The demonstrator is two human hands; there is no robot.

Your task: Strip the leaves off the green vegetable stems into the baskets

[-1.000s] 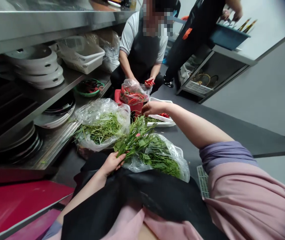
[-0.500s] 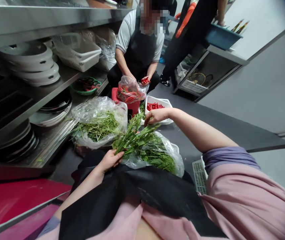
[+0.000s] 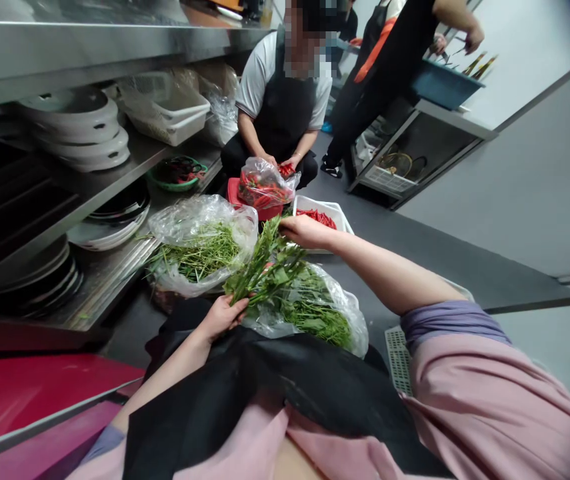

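My left hand [image 3: 223,316] is closed round the stems of a bunch of leafy greens [image 3: 269,267], which fans out away from me. At the bunch's far tips my right hand [image 3: 305,231] is closed in a pinch on the greens. Below the bunch, an open plastic bag of greens [image 3: 317,320] lies close to my lap. Another clear bag [image 3: 199,250], filled with thin green stems, stands to the left. Beyond my right hand is a white basket of red chilies [image 3: 317,217].
A person [image 3: 285,100] squats opposite, hands at a bag of red chilies [image 3: 265,189] on a red stool. Shelves [image 3: 115,180] with stacked plates run along the left. Another person stands by a blue tub [image 3: 445,83]. A green basket [image 3: 397,360] is at right.
My right hand has moved up and slightly left to the tips of the greens. My left hand keeps its hold. The squatting person's hands have come closer together.
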